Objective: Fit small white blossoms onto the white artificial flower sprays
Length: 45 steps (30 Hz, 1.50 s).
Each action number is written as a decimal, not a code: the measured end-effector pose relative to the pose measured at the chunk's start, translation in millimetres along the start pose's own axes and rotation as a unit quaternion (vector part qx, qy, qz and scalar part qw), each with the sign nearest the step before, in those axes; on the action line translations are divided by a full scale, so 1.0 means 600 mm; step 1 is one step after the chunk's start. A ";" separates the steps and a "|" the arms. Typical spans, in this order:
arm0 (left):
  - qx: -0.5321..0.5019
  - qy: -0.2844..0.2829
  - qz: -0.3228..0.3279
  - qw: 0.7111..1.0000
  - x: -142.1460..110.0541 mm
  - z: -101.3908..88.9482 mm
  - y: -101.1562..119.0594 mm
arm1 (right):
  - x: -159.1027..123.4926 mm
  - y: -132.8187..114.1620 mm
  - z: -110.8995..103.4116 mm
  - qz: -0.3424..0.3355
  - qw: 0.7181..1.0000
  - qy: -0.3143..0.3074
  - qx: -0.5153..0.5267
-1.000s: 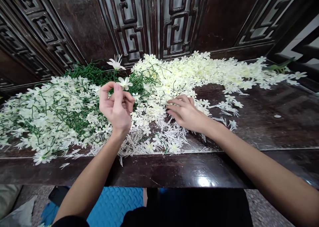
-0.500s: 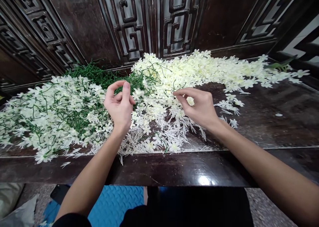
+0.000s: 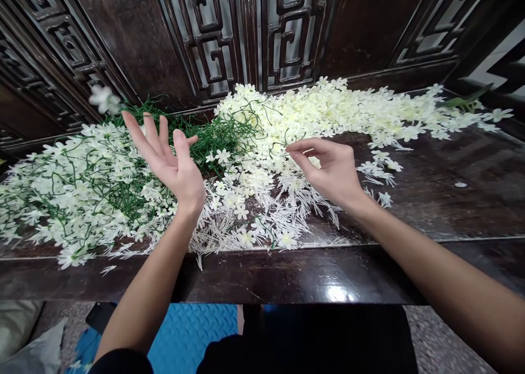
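Observation:
My left hand is open, palm up and fingers spread, above the left pile of white artificial flowers with green stems. Off its fingertips a blurred white flower hangs in the air, apart from the hand. My right hand is closed in a pinch over the middle of the bench; a thin green stem shows at its fingertips. Behind it spreads a heap of cream-white flower heads. Between the hands lies a tangle of bare green stems.
Loose white stamen-like strands are scattered near the front edge of the dark wooden bench. A carved wooden backrest rises behind the piles. Below are a blue textured mat and a dark phone-like object.
My left hand has moved left and opened from curled fingers. A white flower has flown off to the upper left. My right hand stays pinched in nearly the same place.

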<state>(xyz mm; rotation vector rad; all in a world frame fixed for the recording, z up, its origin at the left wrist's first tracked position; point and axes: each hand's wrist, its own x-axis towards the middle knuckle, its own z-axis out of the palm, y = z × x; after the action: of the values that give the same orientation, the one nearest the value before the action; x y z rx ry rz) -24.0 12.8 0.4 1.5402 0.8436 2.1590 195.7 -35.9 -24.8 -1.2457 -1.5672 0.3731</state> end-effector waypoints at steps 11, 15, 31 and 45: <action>0.022 0.058 -0.104 0.993 0.023 -0.028 -0.057 | 0.000 0.000 0.004 -0.018 0.999 -0.012 0.038; 0.014 0.070 -0.066 0.995 0.026 -0.029 -0.057 | 0.000 0.000 0.006 -0.005 0.999 -0.019 0.051; 0.046 -0.395 -0.084 0.914 -0.044 0.017 0.009 | -0.005 -0.005 0.006 -0.114 0.991 -0.067 0.013; -0.168 -0.241 -0.358 0.886 -0.025 0.021 0.004 | 0.020 0.033 -0.033 0.005 0.949 -0.259 -0.181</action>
<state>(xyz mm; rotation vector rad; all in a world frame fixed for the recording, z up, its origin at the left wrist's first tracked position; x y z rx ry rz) -6.9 5.3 -5.9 1.2319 0.6689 1.2353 224.0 -24.2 -25.4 -1.5150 -2.1504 0.4596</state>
